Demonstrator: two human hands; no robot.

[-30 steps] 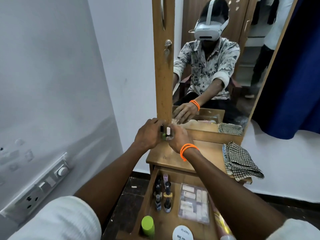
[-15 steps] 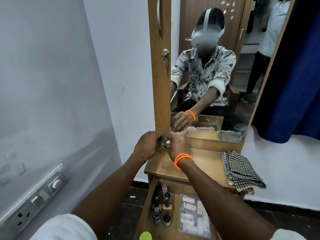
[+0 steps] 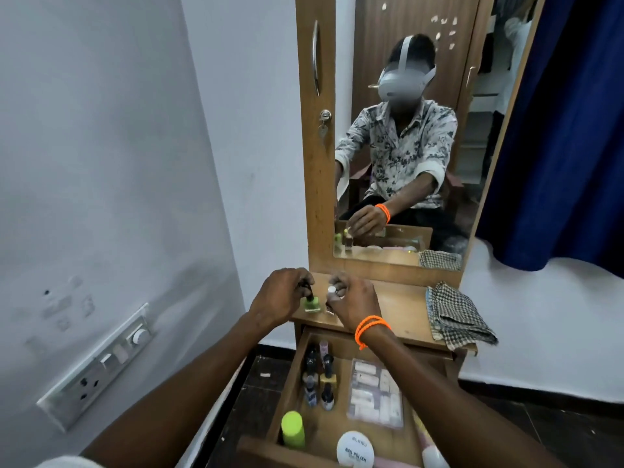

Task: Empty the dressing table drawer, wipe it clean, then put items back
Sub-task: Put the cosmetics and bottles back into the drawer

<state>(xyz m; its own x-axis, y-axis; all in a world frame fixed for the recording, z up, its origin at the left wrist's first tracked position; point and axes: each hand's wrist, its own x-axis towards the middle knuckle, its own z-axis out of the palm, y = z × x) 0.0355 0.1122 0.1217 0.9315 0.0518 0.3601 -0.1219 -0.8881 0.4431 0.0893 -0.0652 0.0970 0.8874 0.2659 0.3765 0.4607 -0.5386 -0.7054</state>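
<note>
Left hand (image 3: pixel 282 298) pinches the black cap of a green nail polish bottle (image 3: pixel 312 304) standing on the dressing table top (image 3: pixel 401 309); just right of it, the right hand (image 3: pixel 354 300) grips a white-capped bottle (image 3: pixel 332 292). Nearer, the open drawer (image 3: pixel 293 373) holds more polish bottles (image 3: pixel 319 376), a clear packet (image 3: pixel 376 395) and a lime-capped container (image 3: pixel 293 428). A checked cloth (image 3: pixel 456 315) lies at the top's right end.
</note>
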